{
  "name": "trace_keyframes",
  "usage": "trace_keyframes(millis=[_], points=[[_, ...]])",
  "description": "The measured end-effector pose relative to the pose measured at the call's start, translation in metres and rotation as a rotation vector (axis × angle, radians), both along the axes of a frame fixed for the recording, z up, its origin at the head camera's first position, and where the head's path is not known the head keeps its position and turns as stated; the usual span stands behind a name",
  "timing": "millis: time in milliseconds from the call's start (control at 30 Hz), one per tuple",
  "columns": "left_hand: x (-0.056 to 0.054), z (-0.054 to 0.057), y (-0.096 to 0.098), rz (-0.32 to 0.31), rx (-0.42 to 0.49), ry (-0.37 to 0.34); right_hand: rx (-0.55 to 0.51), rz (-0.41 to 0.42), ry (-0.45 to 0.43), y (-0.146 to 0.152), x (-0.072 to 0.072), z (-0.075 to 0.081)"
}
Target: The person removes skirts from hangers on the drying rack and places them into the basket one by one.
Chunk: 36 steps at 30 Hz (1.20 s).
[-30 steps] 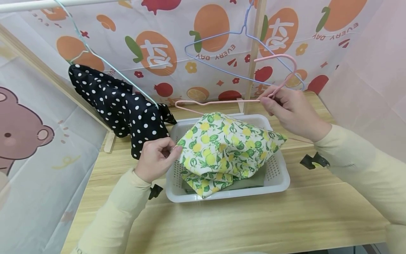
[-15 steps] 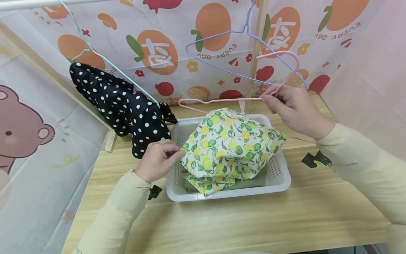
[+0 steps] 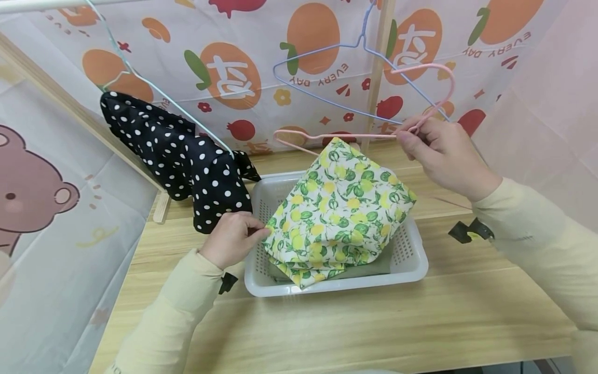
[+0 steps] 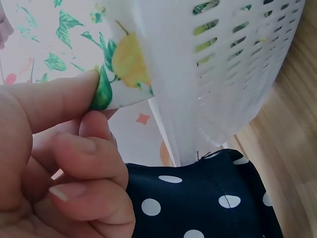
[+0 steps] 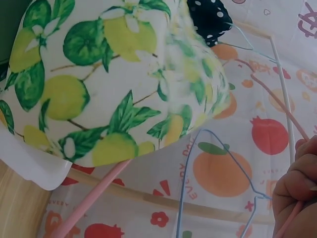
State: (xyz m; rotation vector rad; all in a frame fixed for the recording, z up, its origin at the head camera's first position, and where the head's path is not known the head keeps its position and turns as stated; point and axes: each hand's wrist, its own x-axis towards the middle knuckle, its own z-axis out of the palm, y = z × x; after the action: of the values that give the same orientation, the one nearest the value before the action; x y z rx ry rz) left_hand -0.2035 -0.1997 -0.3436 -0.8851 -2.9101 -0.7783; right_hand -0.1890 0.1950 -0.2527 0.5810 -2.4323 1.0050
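Observation:
A lemon-print cloth (image 3: 338,208) hangs over the pink hanger (image 3: 350,136), its lower folds lying in the white basket (image 3: 336,290). My right hand (image 3: 444,156) grips that hanger by its neck, below the hook, and holds it over the basket's back rim. At the basket's left side, my left hand (image 3: 235,240) pinches a corner of the cloth between thumb and forefinger. The left wrist view shows the pinched hem close up, with the other fingers of that left hand (image 4: 74,158) curled. Cloth hides much of the hanger's lower bar.
A black polka-dot garment (image 3: 173,148) hangs on a mint hanger (image 3: 182,115) at the left, close to my left hand. Behind my right hand hangs a bare blue hanger (image 3: 322,105). Dark green fabric (image 3: 369,271) lies inside the basket. A white rail (image 3: 51,8) runs across the top left.
My right hand has risen and shifted right with the pink hanger, drawing the cloth up into a taller peak. My left hand stays near the same spot, still holding the corner.

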Motion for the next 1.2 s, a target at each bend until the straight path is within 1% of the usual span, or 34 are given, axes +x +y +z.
trace_keyframes(millis=[100, 333, 433, 600, 700, 833, 900, 967, 1067, 1133, 1200], points=[[0.0, 0.0, 0.0, 0.01, -0.018, 0.0, -0.009, -0.003, 0.013, 0.002, -0.002, 0.0], [0.001, -0.001, 0.001, 0.012, -0.047, 0.048, -0.014, -0.011, 0.033, 0.004, -0.003, 0.0], [0.002, -0.001, 0.001, 0.021, -0.033, 0.044, -0.019, -0.012, 0.028, 0.004, -0.002, 0.001], [0.003, 0.002, 0.003, 0.013, -0.005, 0.04, -0.021, 0.004, 0.01, 0.001, 0.001, 0.003], [0.004, 0.005, 0.004, 0.006, 0.016, 0.055, -0.009, 0.014, -0.013, -0.002, 0.002, 0.005], [0.004, 0.014, 0.005, -0.003, 0.065, 0.129, 0.038, -0.018, -0.061, -0.005, 0.004, 0.006], [0.003, 0.02, 0.006, -0.007, 0.099, 0.176, 0.039, 0.0, -0.075, -0.006, 0.004, 0.005], [0.003, 0.025, 0.007, -0.013, 0.128, 0.237, 0.035, 0.033, -0.067, -0.008, 0.004, 0.004], [0.001, 0.03, 0.009, -0.027, 0.175, 0.338, 0.002, 0.129, -0.041, -0.012, 0.002, 0.001], [0.001, 0.034, 0.01, -0.039, 0.205, 0.402, 0.015, 0.171, -0.029, -0.013, 0.002, -0.001], [0.001, 0.037, 0.012, -0.049, 0.231, 0.45, 0.054, 0.205, -0.028, -0.014, 0.002, -0.002]])
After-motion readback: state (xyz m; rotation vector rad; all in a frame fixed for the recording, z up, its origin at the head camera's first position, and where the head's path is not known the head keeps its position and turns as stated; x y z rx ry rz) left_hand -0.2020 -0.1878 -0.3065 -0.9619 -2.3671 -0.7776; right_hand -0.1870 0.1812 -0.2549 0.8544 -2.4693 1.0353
